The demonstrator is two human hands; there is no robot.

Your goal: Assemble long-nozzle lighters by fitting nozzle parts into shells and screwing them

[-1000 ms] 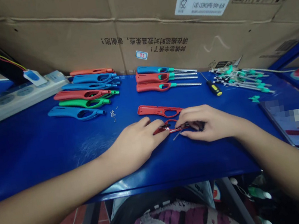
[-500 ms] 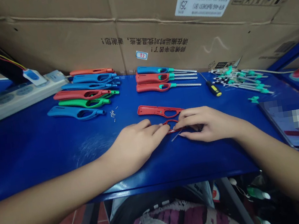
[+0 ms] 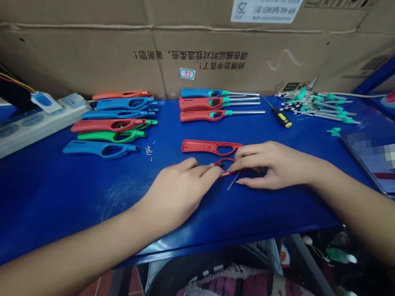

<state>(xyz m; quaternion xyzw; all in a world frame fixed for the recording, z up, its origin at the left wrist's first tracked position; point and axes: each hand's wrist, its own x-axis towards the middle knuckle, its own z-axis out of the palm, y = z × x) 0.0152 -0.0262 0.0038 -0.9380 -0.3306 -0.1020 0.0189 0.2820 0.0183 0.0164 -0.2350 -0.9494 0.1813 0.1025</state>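
Observation:
My left hand (image 3: 178, 193) pinches a red lighter casing half (image 3: 227, 173) from its left side, low over the table. At the other end, the closed fingers of my right hand (image 3: 278, 162) grip the same half, hiding much of it; only its looped middle shows. Something small and dark lies by the loop, too small to name. A thin grey rod (image 3: 233, 181) sticks out beside my right thumb; whether the thumb touches it I cannot tell. Just beyond both hands lies another red casing half (image 3: 200, 145), inner side up.
Coloured lighter casings (image 3: 107, 145) lie at back left, with small screws (image 3: 149, 150) beside them. Three lighters with metal tubes (image 3: 202, 115), a screwdriver (image 3: 283, 118) and a pile of rod parts (image 3: 325, 105) line the back. A phone (image 3: 381, 169) lies right; a cardboard box (image 3: 92, 49) stands behind.
Both hands keep their places on the red casing half. My right thumb has shifted slightly, and the rod's free end sits a little lower and nearer me.

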